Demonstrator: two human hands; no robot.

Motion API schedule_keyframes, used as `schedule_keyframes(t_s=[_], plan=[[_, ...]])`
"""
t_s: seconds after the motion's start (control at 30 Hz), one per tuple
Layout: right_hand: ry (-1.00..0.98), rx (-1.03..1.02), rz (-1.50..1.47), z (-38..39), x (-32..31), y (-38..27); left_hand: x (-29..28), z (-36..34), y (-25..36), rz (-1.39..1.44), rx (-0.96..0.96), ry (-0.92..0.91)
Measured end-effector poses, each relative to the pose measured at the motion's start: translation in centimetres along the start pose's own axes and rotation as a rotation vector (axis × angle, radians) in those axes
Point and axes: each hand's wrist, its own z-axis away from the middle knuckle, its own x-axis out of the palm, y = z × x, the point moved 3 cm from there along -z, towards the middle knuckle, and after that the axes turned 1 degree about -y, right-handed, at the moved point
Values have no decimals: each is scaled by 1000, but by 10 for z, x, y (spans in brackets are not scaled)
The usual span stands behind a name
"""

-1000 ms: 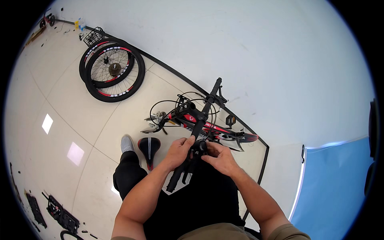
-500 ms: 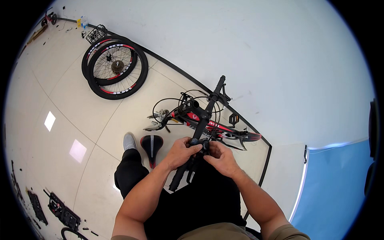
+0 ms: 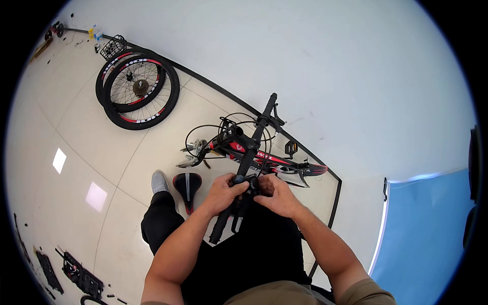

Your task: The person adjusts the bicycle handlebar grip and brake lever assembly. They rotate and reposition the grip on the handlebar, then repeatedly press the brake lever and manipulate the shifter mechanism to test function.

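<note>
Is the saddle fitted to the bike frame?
No: the black saddle lies on the tiled floor beside the grey shoe, apart from the red-and-black bike frame.

Landmark: two bicycle wheels (image 3: 141,88), black tyres, red-and-white rim markings, one overlapping the other; sprocket cluster at the nearer hub. Both on pale tiled floor (image 3: 76,127). Just beyond them, black wire basket (image 3: 113,47). Farther up-left of wheels, small yellow and blue items (image 3: 95,33), indistinct; farther still, a red object with dark wheels (image 3: 55,30), too small to identify. Dark skirting (image 3: 206,81) runs close behind wheels, foot of white wall (image 3: 315,66). Below and right of wheels: black-and-grey saddle (image 3: 187,188), red edging. Well below-left: two dark trays (image 3: 81,274), contents unclear. Below wheels, bright reflections (image 3: 96,197). Far lower right: blue panel (image 3: 422,229).
</note>
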Motion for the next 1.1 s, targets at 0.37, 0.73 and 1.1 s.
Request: schedule_keyframes(t_s=[0.37,0.73,1.1], plan=[[108,-42,-80,12,10,5,-2,5,11,127,-50,-87],[222,-189,326,5,14,-17,-6,-4,-7,279,-115,-178],[127,-264,394,0,8,-11,1,-3,-7,356,-164,-217]])
